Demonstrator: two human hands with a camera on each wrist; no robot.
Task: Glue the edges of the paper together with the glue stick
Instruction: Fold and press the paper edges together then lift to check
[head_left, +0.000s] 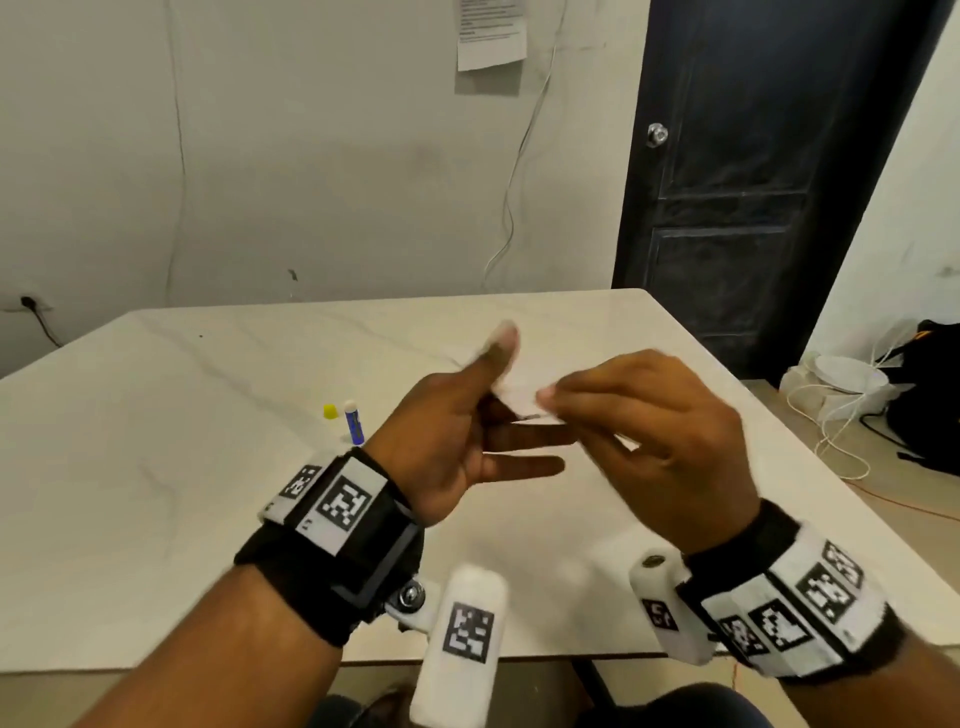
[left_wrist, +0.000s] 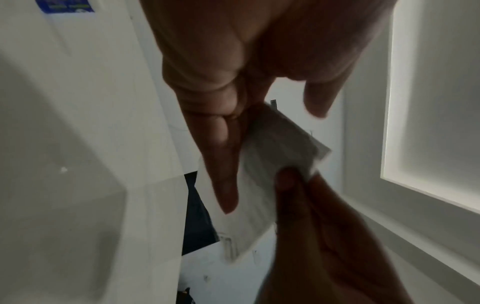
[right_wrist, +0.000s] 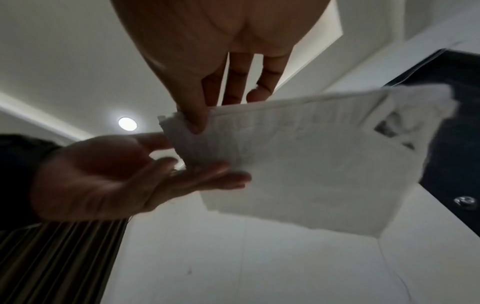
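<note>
We see a dark door (head_left: 753, 171) at the back right and a pale wall (head_left: 311, 156) with a printed sheet (head_left: 491, 34) stuck to it. In front of them lies the white marbled surface (head_left: 156, 493), with our two arms raised above it. A black bag (head_left: 930, 400) and loose white cables (head_left: 841, 415) lie on the floor to the right of the surface.

Our left hand (head_left: 457, 452) is turned palm inward, its lower fingers stretched out straight toward the right hand and its thumb raised. We cannot tell from the head view alone whether thumb and forefinger clamp the paper; in the right wrist view the left palm lies flat and relaxed beneath it, fingers apart.

Our right hand (head_left: 660, 441) pinches the paper (head_left: 519, 397) between thumb and fingers near one corner, which the right wrist view shows plainly (right_wrist: 298, 164). The paper is folded and white, with faint print and a ragged far edge, and it is held in the air between both hands, clear of the surface.

The glue stick (head_left: 354, 422), blue with a white tip bared, lies on the surface left of the left wrist. Its yellow cap (head_left: 330, 411) stands just beside it, off the stick
</note>
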